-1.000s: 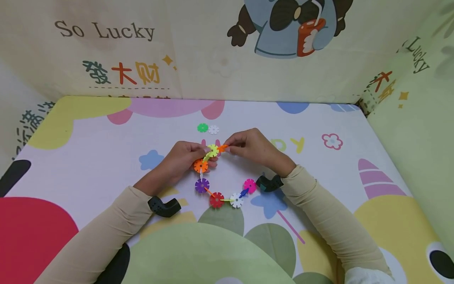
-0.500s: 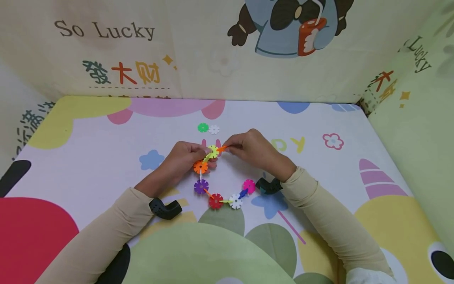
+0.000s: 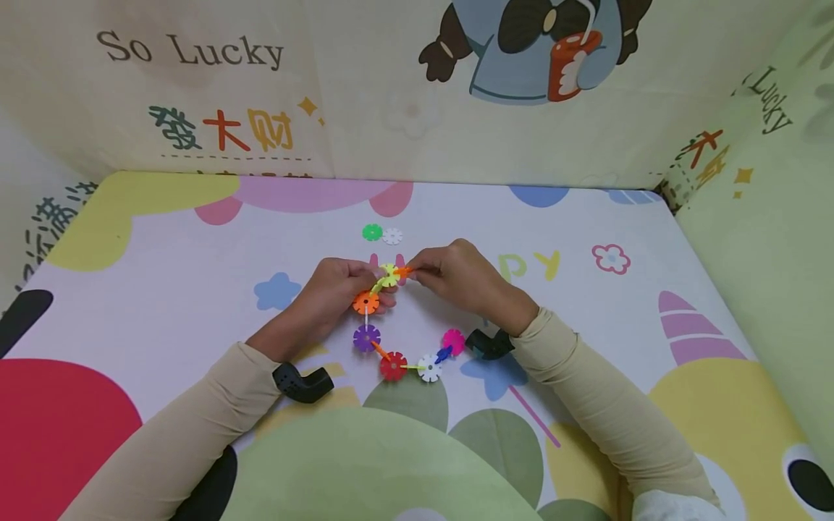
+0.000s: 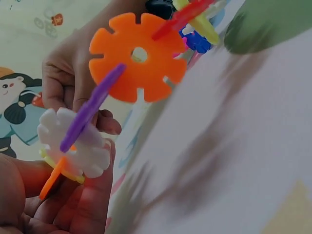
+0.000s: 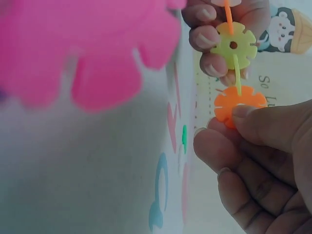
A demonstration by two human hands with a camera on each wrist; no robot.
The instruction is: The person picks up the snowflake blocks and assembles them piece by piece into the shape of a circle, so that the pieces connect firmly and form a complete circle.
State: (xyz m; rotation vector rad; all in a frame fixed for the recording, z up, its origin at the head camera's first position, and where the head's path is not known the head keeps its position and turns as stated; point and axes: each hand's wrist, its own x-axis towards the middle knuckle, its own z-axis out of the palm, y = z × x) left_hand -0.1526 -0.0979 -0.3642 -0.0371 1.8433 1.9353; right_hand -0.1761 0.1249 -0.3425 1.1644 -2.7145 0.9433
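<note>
A chain of slotted snowflake discs in several colors hangs in a loop from my hands. In the head view it runs from an orange disc point(image 3: 366, 302) through a purple disc point(image 3: 367, 338), a red disc point(image 3: 394, 367) and a white disc point(image 3: 429, 368) to a pink disc point(image 3: 453, 341) at its loose end. Near the chain's upper part, my left hand point(image 3: 335, 288) grips it beside a yellow disc point(image 3: 389, 275). My right hand point(image 3: 464, 275) pinches the orange end disc point(image 5: 225, 105) between thumb and fingers; a yellow-green disc edge meets it.
Beyond the hands, a green disc point(image 3: 372, 232) and a white loose disc point(image 3: 392, 236) lie on the printed tablecloth point(image 3: 313, 239). A patterned cloth wall point(image 3: 365, 130) stands along the back edge, with another on the right side. Each wrist carries a black camera mount point(image 3: 303, 383).
The chain's hanging part has swung slightly left. The orange end disc and the right hand have shifted a little left, toward the yellow disc. Both hands keep their holds.
</note>
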